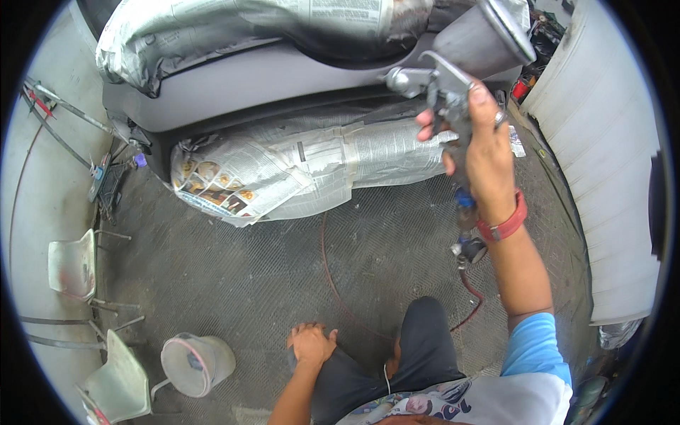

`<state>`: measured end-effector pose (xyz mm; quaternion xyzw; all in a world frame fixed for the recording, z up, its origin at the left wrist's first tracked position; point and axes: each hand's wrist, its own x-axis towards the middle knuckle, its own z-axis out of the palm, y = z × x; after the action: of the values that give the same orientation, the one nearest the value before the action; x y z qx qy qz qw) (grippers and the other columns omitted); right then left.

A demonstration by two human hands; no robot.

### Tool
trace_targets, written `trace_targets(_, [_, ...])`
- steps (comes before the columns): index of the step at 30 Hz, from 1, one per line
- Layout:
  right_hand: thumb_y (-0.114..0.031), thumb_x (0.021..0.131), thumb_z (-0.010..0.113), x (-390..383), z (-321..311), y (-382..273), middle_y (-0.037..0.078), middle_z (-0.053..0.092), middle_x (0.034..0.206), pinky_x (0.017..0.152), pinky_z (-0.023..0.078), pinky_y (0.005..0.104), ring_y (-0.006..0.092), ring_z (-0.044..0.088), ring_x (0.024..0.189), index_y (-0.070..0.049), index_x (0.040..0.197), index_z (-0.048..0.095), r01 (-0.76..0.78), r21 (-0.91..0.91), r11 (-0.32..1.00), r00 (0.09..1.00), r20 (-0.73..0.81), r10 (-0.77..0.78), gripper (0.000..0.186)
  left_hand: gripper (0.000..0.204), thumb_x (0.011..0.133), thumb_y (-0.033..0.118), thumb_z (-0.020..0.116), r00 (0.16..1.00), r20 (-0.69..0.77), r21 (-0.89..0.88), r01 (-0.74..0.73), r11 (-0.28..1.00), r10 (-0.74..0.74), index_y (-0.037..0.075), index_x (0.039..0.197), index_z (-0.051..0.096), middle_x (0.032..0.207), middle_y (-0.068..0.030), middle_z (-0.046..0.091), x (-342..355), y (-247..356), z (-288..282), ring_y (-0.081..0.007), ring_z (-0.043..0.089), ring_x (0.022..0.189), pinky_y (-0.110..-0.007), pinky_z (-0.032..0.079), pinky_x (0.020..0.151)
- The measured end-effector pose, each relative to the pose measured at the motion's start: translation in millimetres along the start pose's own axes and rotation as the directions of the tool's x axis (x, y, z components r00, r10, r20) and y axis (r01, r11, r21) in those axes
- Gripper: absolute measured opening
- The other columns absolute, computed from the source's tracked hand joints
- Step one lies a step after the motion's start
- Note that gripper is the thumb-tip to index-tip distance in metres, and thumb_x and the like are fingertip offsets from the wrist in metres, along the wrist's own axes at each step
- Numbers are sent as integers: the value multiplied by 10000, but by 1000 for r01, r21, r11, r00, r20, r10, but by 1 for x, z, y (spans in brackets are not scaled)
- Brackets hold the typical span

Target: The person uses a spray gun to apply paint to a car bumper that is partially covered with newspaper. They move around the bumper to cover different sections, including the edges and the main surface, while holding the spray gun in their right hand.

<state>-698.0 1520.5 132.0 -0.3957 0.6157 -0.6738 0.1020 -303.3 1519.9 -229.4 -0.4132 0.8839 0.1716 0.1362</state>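
My right hand (487,145) is wrapped round the handle of a paint spray gun (453,99), raised at the upper right. A grey metal cup (485,42) sits on top of the gun, and its nozzle points left. Below the grip hang a gauge (471,249) and a dark red air hose (471,287). Facing the gun is a grey car body panel (234,92), with newspaper masking (312,166) taped below it and more newspaper above. My left hand (313,343) rests on my left knee, fingers lying flat, holding nothing.
The hose trails in a loop over the ribbed dark floor (269,262). To the left stand a whitish bucket (198,365) and two pale chairs, the nearer chair (120,375) beside the bucket. Pale sheeting (602,156) borders the right side. A metal stand (78,113) leans at the upper left.
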Motion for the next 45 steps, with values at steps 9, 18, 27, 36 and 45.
trace_targets(9, [-428, 1202, 458, 14, 24, -54, 67, 765, 1028, 449, 445, 203, 69, 681, 767, -94, 1563, 594, -244, 49, 968, 963, -107, 248, 510, 602, 1031, 558, 650, 944, 68, -362, 326, 873, -324, 104, 1421, 719, 1427, -212, 709, -135, 7, -46, -398, 611, 1367, -529, 416, 1203])
trace_targets(18, [-379, 1209, 459, 44, 122, -149, 55, 763, 990, 482, 478, 226, 70, 680, 765, -105, 1568, 596, -368, 143, 919, 929, 5, 371, 472, 617, 1122, 499, 564, 696, 365, -570, 692, 443, -618, -17, 1447, 660, 1418, -270, 708, -330, -63, -123, -462, 648, 1347, -523, 476, 1166])
trace_targets(27, [-353, 1202, 483, 58, 202, -177, 64, 758, 1004, 645, 569, 279, 112, 704, 800, -44, 1513, 636, -313, -122, 942, 938, -197, 287, 464, 708, 1119, 578, 527, 697, 517, -467, 716, 519, -496, -40, 1435, 668, 1429, -293, 698, -395, -233, -117, -456, 645, 1368, -495, 482, 1159])
trace_targets(36, [-500, 1201, 391, 45, 350, -223, 114, 789, 960, 434, 478, 249, 148, 771, 771, -57, 1409, 633, -439, -40, 898, 898, -8, 439, 546, 656, 1128, 486, 589, 667, 357, -782, 597, 181, -654, -81, 1452, 644, 1356, -253, 732, -335, -428, -212, -349, 703, 1250, -452, 520, 1104])
trace_targets(45, [-466, 1202, 377, 20, 274, -204, 100, 793, 941, 436, 515, 254, 135, 769, 755, -51, 1416, 649, -522, -280, 806, 839, -338, 426, 540, 557, 1116, 493, 624, 655, 509, -721, 679, 140, -559, -11, 1338, 706, 1198, -163, 754, -319, -486, -200, -244, 694, 1121, -390, 535, 1003])
